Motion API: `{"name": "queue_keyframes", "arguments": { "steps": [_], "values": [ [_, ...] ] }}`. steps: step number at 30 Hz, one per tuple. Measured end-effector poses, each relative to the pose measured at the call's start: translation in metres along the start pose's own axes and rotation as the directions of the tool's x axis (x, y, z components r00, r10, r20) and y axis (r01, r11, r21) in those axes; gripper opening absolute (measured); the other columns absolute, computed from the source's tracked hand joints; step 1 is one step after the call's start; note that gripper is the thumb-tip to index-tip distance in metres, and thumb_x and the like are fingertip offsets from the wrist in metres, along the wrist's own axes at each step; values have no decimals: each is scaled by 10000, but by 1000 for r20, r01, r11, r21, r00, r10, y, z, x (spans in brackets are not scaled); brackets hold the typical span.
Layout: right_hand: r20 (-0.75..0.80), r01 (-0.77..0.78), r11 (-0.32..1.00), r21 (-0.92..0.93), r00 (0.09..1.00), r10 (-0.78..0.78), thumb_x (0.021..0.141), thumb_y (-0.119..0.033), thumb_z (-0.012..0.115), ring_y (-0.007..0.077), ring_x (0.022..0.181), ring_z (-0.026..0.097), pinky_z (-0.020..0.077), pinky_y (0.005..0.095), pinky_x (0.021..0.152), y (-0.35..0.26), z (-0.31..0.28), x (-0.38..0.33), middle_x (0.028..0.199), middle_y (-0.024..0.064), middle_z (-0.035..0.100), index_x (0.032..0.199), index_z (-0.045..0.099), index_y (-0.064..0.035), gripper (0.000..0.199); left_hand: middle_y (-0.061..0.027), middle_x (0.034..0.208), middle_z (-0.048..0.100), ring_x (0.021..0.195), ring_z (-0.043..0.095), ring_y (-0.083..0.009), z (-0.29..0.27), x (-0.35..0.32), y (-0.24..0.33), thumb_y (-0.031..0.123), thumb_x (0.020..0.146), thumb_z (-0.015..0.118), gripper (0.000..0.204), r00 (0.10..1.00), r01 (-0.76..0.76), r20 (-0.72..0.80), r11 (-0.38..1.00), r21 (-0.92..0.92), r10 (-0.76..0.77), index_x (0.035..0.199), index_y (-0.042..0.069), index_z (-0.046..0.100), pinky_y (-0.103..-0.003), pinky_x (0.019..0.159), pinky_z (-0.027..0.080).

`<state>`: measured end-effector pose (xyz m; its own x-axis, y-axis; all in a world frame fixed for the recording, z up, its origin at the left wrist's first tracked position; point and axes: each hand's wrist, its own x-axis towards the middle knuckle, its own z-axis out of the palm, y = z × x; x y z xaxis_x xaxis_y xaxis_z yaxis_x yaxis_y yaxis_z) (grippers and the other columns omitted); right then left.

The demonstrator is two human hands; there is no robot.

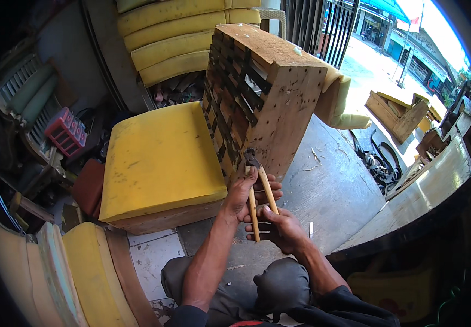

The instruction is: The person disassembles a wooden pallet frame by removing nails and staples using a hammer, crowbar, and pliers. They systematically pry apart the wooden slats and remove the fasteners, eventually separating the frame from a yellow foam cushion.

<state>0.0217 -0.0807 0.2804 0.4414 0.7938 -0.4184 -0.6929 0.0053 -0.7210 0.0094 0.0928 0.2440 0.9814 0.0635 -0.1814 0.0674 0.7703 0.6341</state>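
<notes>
A pair of pincers (pixel 268 192) with a dark metal head and yellow handles is in front of me, head up and handles slightly spread. My left hand (pixel 240 200) holds it, the thumb lying along the left handle just below the head. Lower down, my right hand (pixel 290 230) has its thumb at the right handle's end and its fingers behind the left handle. Just beyond the pincers stands a wooden seat frame (pixel 287 106), tipped on its side, dark woven webbing across its left face. The pincers' head overlaps its lower corner; whether they touch cannot be told.
Left of the frame sits a yellow foam-topped block (pixel 162 158). Yellow cushions (pixel 175 41) are stacked behind it, and more foam pieces (pixel 86 267) stand at lower left. Black straps (pixel 380 163) lie on the grey floor (pixel 331 174) at right, near a curved pale panel (pixel 426 185).
</notes>
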Motion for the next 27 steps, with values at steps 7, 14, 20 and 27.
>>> {"name": "queue_keyframes", "arguments": {
  "steps": [7,14,20,27],
  "values": [
    [86,-23,1000,11,996,22,1067,-295,465,311,1023,689,581,488,875,-5,-14,5,1155,205,665,1141,555,1,318,-249,1071,691,1003,702,-387,0,0,0,479,1026,487,556,1000,-11,8,1000,23,10,1202,-41,574,-506,899,583],
    [46,-128,985,112,991,124,1060,-367,482,179,783,597,522,329,662,-1,-4,5,930,97,602,1114,516,-95,279,-240,1030,703,965,715,-372,-3,0,0,474,1030,482,556,997,-24,72,999,28,22,1167,-54,588,-486,886,589],
    [88,-143,969,201,988,128,1050,-399,508,101,620,443,387,249,539,13,-6,15,789,11,500,1086,483,-133,269,-239,1066,699,958,718,-355,-5,6,-1,519,1015,484,623,996,-3,88,997,79,-4,1202,-69,573,-454,874,591],
    [44,17,1000,11,999,-17,1063,-342,475,293,983,699,585,443,819,-1,0,4,1137,174,681,1124,574,-28,335,-250,1135,678,1055,690,-369,1,-2,8,508,1037,426,624,998,11,58,1000,-3,-11,1265,-63,528,-499,961,565]
  ]
}}
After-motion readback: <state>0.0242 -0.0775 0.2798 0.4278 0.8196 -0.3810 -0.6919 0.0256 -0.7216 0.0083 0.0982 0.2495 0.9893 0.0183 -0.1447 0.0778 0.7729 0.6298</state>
